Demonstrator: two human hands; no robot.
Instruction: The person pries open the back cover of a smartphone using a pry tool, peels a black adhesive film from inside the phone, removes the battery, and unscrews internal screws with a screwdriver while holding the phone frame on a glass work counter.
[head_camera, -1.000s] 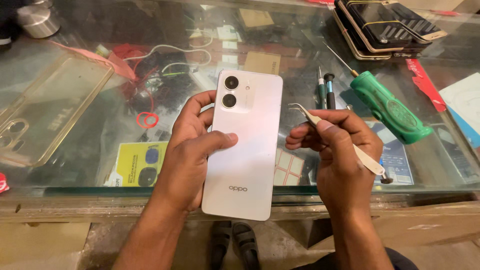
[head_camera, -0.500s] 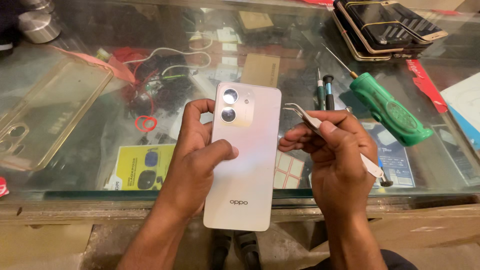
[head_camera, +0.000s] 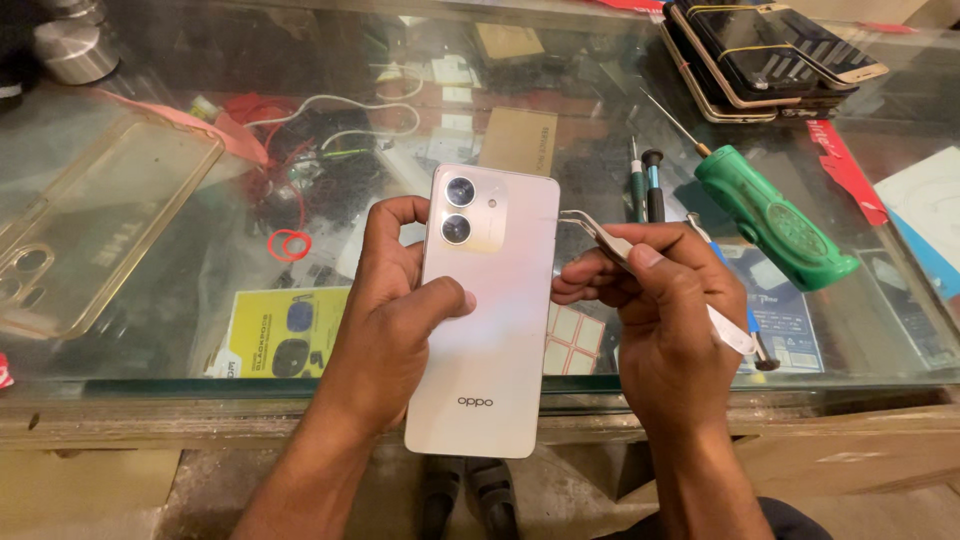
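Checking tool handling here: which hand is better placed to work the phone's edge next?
Probably the right hand: it pinches the tweezers, whose tip sits beside the phone edge. The left hand is wrapped around the phone, steadying it.

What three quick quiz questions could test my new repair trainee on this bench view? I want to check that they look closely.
1. Which hand holds the phone?
2. True or false: the phone's screen faces the camera.
3. What lies on the glass counter right of the right hand: A) a green screwdriver, B) a hammer?

Key
1. The left hand; the right hand holds tweezers.
2. False; its back, with two camera lenses, shows.
3. A, the green screwdriver.
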